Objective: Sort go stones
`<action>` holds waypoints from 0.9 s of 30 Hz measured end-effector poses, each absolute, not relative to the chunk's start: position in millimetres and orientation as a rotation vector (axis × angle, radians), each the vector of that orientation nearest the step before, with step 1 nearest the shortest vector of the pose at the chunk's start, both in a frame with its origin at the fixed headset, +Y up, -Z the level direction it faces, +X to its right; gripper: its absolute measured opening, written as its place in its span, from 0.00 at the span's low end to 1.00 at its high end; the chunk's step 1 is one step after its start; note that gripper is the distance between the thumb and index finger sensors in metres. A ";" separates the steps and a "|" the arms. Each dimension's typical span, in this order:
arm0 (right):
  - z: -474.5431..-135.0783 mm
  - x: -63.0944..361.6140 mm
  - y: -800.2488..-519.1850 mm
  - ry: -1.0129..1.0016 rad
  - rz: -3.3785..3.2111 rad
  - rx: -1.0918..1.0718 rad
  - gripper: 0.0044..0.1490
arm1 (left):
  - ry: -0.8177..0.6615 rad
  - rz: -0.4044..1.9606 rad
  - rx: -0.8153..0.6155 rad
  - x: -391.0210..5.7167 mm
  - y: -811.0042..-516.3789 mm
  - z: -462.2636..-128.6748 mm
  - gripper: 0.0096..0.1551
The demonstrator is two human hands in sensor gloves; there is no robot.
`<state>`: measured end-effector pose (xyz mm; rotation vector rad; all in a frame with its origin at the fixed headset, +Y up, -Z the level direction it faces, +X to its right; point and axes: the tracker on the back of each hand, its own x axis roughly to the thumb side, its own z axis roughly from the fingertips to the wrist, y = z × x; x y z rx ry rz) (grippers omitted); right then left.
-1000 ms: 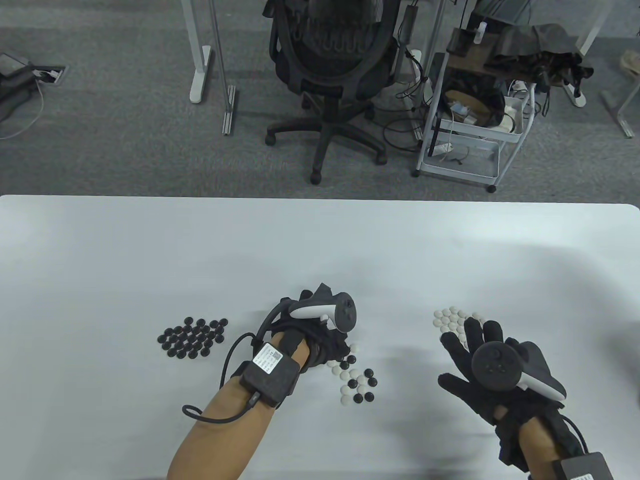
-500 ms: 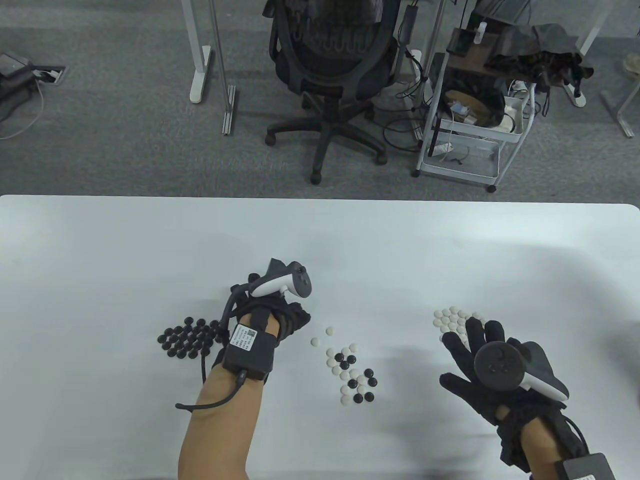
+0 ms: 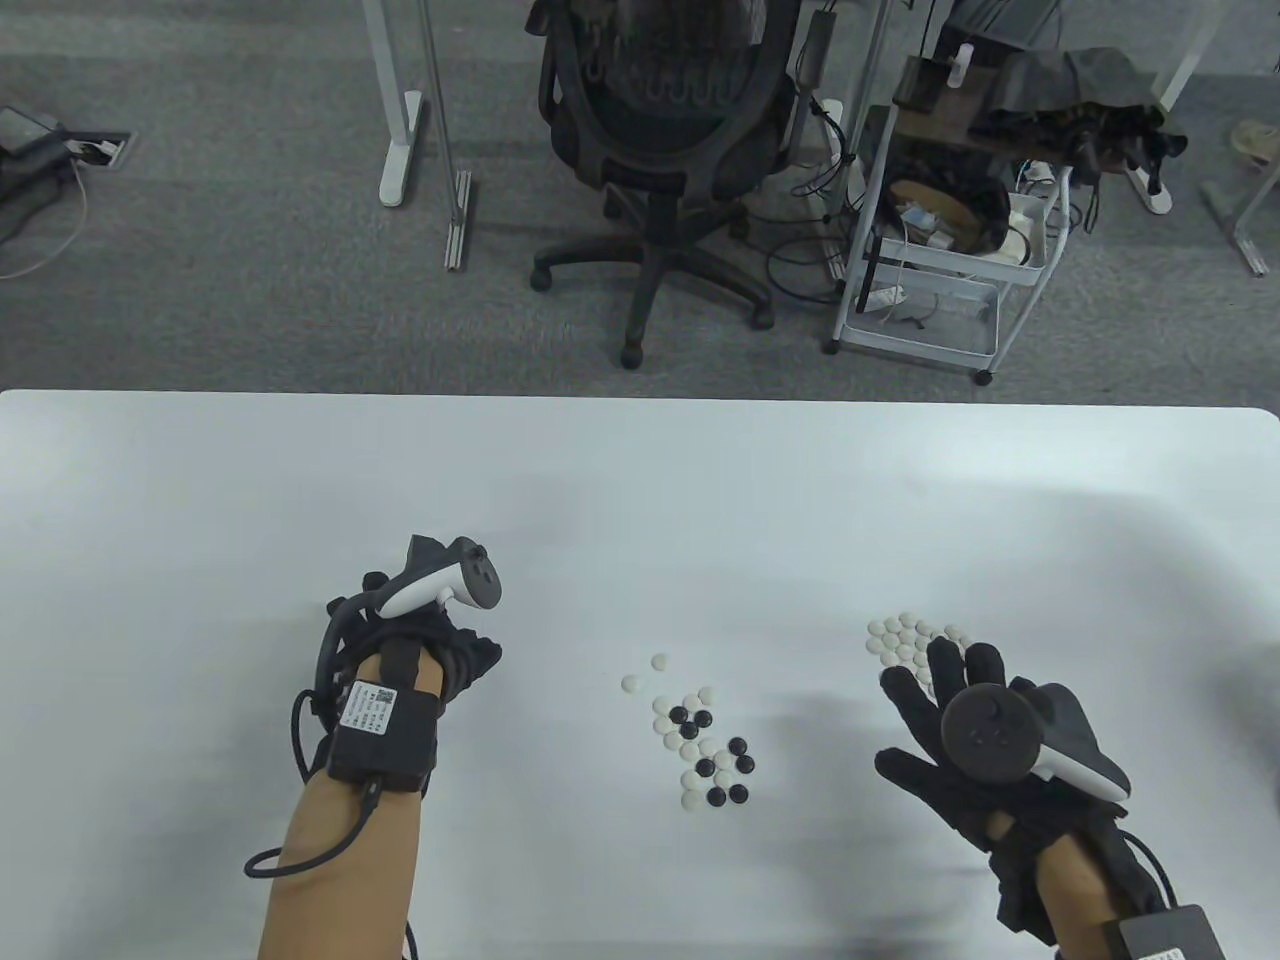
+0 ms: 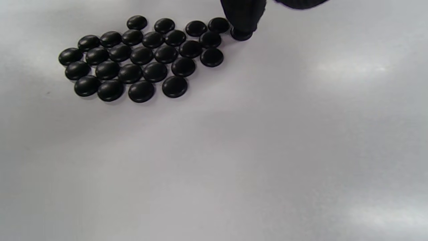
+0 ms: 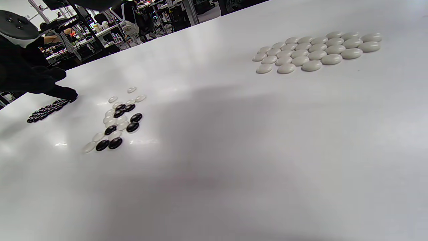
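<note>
Covering the black stones (image 4: 140, 57) overhead, left hand (image 3: 420, 640), grip unclear

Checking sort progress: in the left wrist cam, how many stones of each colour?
Black stones: 27, including one under the left hand's fingertip
White stones: 0
Total: 27
</note>
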<state>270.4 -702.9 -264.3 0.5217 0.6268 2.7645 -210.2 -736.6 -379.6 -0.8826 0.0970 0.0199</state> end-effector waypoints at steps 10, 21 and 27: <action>-264.3 269.9 -702.3 0.620 2.763 0.525 0.51 | 0.071 -0.041 -0.868 -199.2 -728.0 -375.3 0.39; -264.0 270.0 -701.6 0.609 2.763 0.528 0.51 | -0.342 -0.153 -0.870 -101.8 -705.2 -340.4 0.38; -264.1 270.3 -702.0 0.609 2.764 0.525 0.51 | -0.570 -0.183 -0.877 -41.4 -705.6 -309.2 0.38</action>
